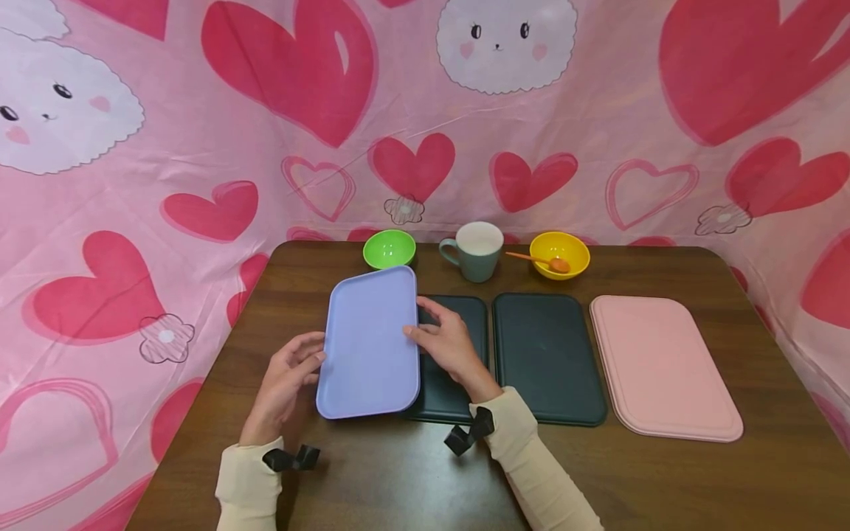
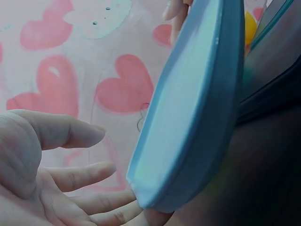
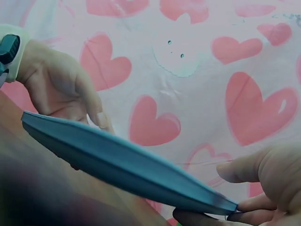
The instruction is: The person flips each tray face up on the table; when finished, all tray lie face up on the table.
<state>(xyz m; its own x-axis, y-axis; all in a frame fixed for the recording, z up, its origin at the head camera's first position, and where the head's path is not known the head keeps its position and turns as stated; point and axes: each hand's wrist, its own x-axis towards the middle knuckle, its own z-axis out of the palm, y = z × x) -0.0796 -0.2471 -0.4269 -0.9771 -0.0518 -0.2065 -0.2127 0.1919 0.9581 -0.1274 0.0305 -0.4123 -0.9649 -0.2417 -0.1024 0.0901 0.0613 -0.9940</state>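
A lavender rectangular tray (image 1: 369, 343) is raised and tilted over the table's left side. My left hand (image 1: 284, 380) touches its left edge; in the left wrist view the fingers (image 2: 106, 202) meet a tray corner, with the thumb apart. At the opposite edge, my right hand (image 1: 448, 339) supports it. The right wrist view shows fingers (image 3: 256, 215) beneath the rim and the thumb lifted above. Part of a dark green tray (image 1: 458, 361) is hidden behind the lavender one. Another dark green tray (image 1: 550, 361) and a pink tray (image 1: 666, 365) lie to the right.
Along the table's back edge stand a green bowl (image 1: 389, 249), a grey-green mug (image 1: 478, 254) and a yellow bowl (image 1: 574, 269). An orange spoon (image 1: 531, 257) rests in the yellow bowl. Behind them hangs a pink heart-patterned cloth (image 1: 398, 103). The table (image 1: 372, 479) is dark wood.
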